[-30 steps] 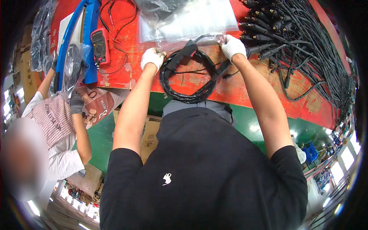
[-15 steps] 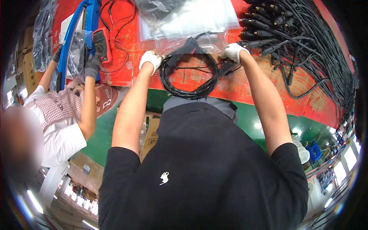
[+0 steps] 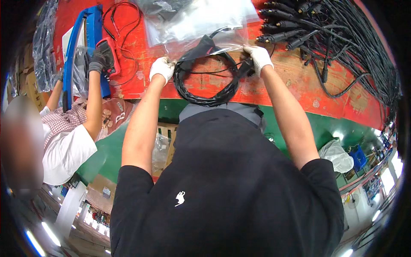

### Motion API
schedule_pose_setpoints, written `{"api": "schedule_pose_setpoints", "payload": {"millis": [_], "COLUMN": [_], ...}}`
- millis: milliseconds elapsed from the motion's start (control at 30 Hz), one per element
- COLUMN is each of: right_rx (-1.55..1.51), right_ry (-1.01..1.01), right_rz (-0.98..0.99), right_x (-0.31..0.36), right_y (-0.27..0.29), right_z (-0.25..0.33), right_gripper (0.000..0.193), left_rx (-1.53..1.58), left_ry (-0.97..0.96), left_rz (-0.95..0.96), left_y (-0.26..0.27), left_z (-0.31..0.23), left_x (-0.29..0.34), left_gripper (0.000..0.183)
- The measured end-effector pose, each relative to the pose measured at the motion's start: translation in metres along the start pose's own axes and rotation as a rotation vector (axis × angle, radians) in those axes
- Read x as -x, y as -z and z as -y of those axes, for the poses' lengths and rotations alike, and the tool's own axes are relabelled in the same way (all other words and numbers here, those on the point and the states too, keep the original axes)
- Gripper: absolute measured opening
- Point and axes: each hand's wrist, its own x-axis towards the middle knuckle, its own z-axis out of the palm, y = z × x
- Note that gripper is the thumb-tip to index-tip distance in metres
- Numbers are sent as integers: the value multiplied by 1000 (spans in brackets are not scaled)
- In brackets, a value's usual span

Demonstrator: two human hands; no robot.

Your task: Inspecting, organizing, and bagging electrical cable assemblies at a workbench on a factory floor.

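A coil of black cable (image 3: 206, 102) lies at the near edge of the red table, between my hands. The open end of a clear plastic bag (image 3: 184, 40) is drawn over the far part of the coil. My left hand (image 3: 162, 69), in a white glove, pinches the bag's edge at the coil's left. On the other side my right hand (image 3: 259, 58), gloved too, has thumb and fingers closed on the bag's right corner. Just under those fingers sits a thick black connector (image 3: 245, 67) of the cable.
A large pile of black cables (image 3: 364, 64) with plugs covers the table's right. More clear bags (image 3: 214, 13) lie at the far middle. On the left stand a blue sealing device (image 3: 92, 34) and a red multimeter (image 3: 109, 55). A co-worker's gloved hand (image 3: 97, 61) is beside the multimeter.
My right fingers have moved from beside the connector up to the bag's corner. The bag's edge is now stretched between both hands. The co-worker's hand has moved up against the multimeter.
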Motion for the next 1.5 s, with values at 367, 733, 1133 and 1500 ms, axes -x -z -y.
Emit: {"api": "schedule_pose_setpoints", "payload": {"millis": [367,733,1133,1500], "right_rx": [385,678,485,1089], "right_ry": [-125,-26,208,273], "right_rz": [130,119,-258,-69], "right_x": [8,39,29,38], "right_y": [16,-7,-30,-19], "right_z": [3,-28,-37,-23], "right_gripper": [22,30,28,41], "left_rx": [127,293,81,176], "left_ry": [-52,144,50,128], "left_rz": [71,182,-149,156], "left_y": [-23,-24,-48,-50], "left_z": [26,38,32,51], "left_x": [-15,10,25,10], "left_gripper": [35,29,25,30]}}
